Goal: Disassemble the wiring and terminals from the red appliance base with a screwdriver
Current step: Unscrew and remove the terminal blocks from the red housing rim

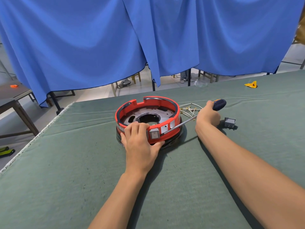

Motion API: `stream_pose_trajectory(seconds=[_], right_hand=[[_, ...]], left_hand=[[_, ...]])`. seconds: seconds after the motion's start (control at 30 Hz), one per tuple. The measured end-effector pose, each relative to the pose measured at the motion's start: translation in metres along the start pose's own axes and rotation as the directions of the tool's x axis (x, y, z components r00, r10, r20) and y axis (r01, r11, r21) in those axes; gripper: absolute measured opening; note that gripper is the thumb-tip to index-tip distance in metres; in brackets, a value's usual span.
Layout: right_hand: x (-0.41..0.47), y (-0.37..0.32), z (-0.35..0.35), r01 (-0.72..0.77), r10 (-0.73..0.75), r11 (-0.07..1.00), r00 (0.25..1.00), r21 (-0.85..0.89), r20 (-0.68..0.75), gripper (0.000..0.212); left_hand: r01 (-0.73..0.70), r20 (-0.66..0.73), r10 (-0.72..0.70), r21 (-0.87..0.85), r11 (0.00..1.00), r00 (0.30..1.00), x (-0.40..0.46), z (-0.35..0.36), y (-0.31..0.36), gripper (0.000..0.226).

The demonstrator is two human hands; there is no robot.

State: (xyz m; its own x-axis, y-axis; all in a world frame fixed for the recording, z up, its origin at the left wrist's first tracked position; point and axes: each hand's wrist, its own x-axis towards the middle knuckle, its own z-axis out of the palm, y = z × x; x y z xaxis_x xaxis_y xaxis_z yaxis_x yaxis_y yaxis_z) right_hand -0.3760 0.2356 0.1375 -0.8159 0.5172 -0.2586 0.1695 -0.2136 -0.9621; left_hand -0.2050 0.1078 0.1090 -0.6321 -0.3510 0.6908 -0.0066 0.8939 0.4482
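The red ring-shaped appliance base (165, 103) sits mid-table with a grey metal plate inside. My left hand (140, 142) grips its near rim, fingers curled over the edge, thumb under it, beside a grey rocker switch (154, 135) set in the wall. My right hand (208, 115) holds a screwdriver (219, 104) by its dark blue and orange handle. The metal shaft slants down-left and its tip touches the base wall just right of the switch. A bundle of white wires with brass terminals (189, 110) lies on the table behind the base's right side.
A loose grey switch (229, 123) lies right of my right hand. The green table cover (82, 171) spreads all round. A yellow scrap (251, 84) lies far right near the back edge. Blue curtains (99, 38) hang behind, and a side table (13, 96) stands at the left.
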Motion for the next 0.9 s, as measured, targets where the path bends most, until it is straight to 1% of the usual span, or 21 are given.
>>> stream_pose_trajectory(seconds=[0.1,0.23,0.33,0.43,0.5,0.6,0.67,0.73,0.8,0.9], right_hand=[[0.0,-0.001,0.005,0.004,-0.004,0.999,1.0,-0.034,-0.005,0.037],[0.001,-0.002,0.012,0.002,-0.001,0.998,1.0,-0.064,0.018,0.048],[0.003,-0.002,0.017,0.0,0.004,0.995,0.999,-0.102,0.04,0.051],[0.001,0.003,0.027,0.077,-0.059,0.979,0.993,-0.19,0.1,0.044],[-0.004,0.006,0.031,0.089,-0.06,0.97,0.99,-0.228,0.129,0.036],[-0.003,0.007,0.025,0.073,-0.058,0.989,0.991,-0.13,0.117,0.042],[0.001,0.004,0.017,0.033,-0.03,0.999,0.994,-0.027,0.107,0.036],[-0.001,-0.003,0.006,-0.004,-0.002,0.998,0.995,0.058,0.103,0.036],[-0.008,-0.018,-0.002,0.027,-0.043,0.99,0.993,0.139,0.113,0.039],[-0.025,-0.051,-0.008,0.168,-0.204,0.961,0.968,0.221,0.15,0.046]], left_hand=[[0.007,0.003,-0.007,0.0,1.0,1.0,0.0,0.0,0.0,0.056],[0.013,-0.005,-0.013,0.015,1.0,1.0,0.001,0.001,0.001,0.055],[0.017,-0.012,-0.017,0.008,1.0,1.0,0.001,0.002,0.001,0.054],[0.006,-0.013,-0.006,0.003,1.0,1.0,0.002,0.002,0.001,0.054],[-0.005,-0.017,0.005,0.015,1.0,1.0,0.002,0.002,0.0,0.054],[0.007,-0.003,-0.007,-0.004,1.0,1.0,0.003,0.002,-0.002,0.056],[0.008,0.003,-0.008,0.008,1.0,1.0,0.004,0.003,-0.002,0.056],[0.007,0.006,-0.007,0.015,1.0,1.0,0.004,0.004,-0.003,0.056],[0.012,0.003,-0.012,0.012,1.0,1.0,0.005,0.003,-0.001,0.055],[0.006,0.007,-0.006,0.006,1.0,1.0,0.004,0.0,-0.001,0.055]])
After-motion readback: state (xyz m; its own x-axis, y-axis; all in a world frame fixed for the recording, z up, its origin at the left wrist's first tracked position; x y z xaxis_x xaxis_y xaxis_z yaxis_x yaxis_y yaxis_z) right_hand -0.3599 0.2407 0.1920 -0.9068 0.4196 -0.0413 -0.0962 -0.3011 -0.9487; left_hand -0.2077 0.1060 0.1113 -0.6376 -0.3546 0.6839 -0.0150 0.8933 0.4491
